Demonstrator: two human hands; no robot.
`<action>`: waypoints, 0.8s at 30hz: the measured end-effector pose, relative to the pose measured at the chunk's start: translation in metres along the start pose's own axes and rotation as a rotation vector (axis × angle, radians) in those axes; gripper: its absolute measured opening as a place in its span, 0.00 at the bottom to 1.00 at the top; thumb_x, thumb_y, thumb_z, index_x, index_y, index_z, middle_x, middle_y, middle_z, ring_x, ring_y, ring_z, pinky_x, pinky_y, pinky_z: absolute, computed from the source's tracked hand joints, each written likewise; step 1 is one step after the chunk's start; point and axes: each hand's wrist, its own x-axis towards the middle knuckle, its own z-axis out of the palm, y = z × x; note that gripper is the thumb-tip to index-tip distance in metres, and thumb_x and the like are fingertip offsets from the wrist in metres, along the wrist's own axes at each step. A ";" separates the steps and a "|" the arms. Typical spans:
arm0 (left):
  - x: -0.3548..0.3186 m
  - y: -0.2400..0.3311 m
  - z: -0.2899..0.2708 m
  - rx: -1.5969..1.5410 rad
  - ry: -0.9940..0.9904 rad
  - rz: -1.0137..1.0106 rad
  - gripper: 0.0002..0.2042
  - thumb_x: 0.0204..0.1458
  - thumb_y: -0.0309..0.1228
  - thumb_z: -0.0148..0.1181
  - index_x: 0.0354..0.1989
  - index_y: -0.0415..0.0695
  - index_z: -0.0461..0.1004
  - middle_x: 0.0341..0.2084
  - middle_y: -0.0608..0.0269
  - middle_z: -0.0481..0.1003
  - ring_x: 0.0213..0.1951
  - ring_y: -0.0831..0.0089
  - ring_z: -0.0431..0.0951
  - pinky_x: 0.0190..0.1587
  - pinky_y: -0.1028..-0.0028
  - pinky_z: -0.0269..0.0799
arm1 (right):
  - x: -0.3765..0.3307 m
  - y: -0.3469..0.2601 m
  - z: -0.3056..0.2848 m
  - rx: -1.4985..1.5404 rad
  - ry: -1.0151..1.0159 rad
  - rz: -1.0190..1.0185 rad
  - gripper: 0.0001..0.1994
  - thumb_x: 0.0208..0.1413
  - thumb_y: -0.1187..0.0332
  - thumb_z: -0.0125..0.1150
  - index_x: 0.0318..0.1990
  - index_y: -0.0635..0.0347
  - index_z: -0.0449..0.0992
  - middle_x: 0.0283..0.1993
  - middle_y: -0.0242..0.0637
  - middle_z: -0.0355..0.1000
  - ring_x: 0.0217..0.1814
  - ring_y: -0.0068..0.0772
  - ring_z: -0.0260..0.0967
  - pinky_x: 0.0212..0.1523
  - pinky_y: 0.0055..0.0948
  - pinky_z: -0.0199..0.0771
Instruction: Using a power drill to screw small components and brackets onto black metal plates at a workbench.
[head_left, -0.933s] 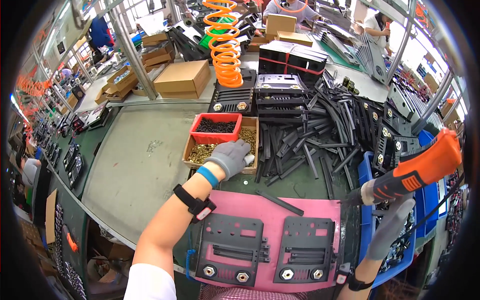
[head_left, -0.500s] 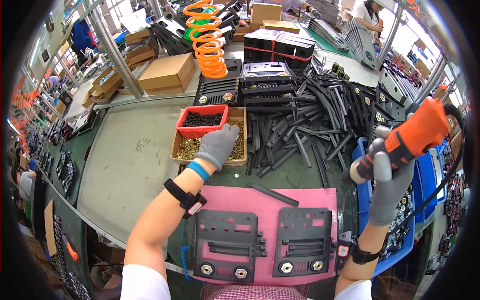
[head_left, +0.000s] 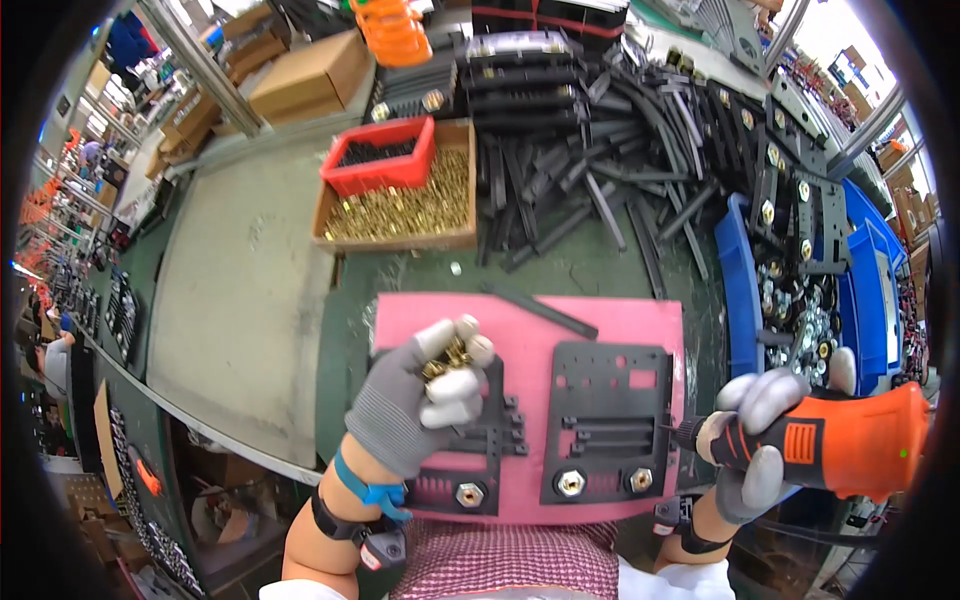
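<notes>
Left hand cups a clutch of brass-coloured pieces, presumably so none spill; right hand wraps the orange driver, bit pointing left toward two black plates, flat on the pink mat, perhaps against scratches.

Left plate: our left hand hides part
Coil: cut off on top
Brass bits: too small to count
</notes>
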 end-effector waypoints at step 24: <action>0.014 -0.113 -0.019 0.728 0.104 -0.133 0.25 0.60 0.41 0.55 0.56 0.31 0.66 0.33 0.60 0.74 0.26 0.80 0.71 0.26 0.84 0.65 | -0.016 -0.044 0.006 0.276 0.318 0.023 0.18 0.49 0.61 0.66 0.28 0.53 0.58 0.17 0.25 0.54 0.16 0.18 0.50 0.18 0.16 0.55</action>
